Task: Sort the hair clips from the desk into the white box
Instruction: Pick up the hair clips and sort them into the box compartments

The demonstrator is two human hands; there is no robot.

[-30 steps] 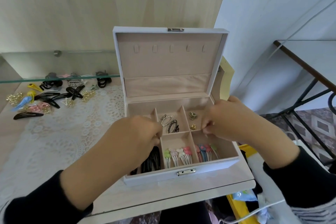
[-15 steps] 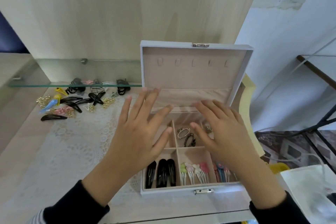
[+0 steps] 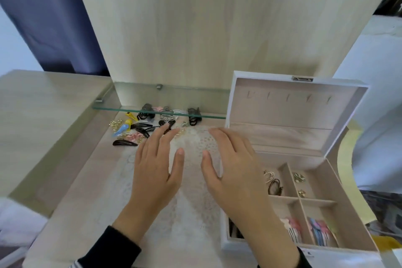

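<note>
Both hands are empty and flat, palms down over the lace mat (image 3: 191,202). The left hand (image 3: 156,165) has straight fingers slightly spread, w/ tips at the near edge of the hair clips (image 3: 141,126). Whether they touch a clip can't be told. The right hand (image 3: 230,165) is just beside it, fingers straight and close together, thumb out, pinching nothing. The loose clips lie in a heap at the back-left of the desk (image 3: 71,180), partly under the glass shelf (image 3: 152,98). The white box (image 3: 282,119) stands open at the right w/ its lid up, and several compartments already hold clips. Step in hand is prob. the next pick. Best approach is one clip at a time, starting w/ an outlier such as the black snap clip (image 3: 125,143), which lies apart at the front and needs no digging. A thumb-and-forefinger pinch on the long sides should work, then a match by colour/type to a compartment, e.g. black w/ black at the front-left. The shelf edge sits low over the rear clips, so those are better dragged forward first. The lace may snag small gold pieces, so lift them rather than slide. The desk is pale wood w/ a matching back panel (image 3: 195,28), a blue curtain (image 3: 43,17) hangs behind at left, and there's white wall at right.
</note>
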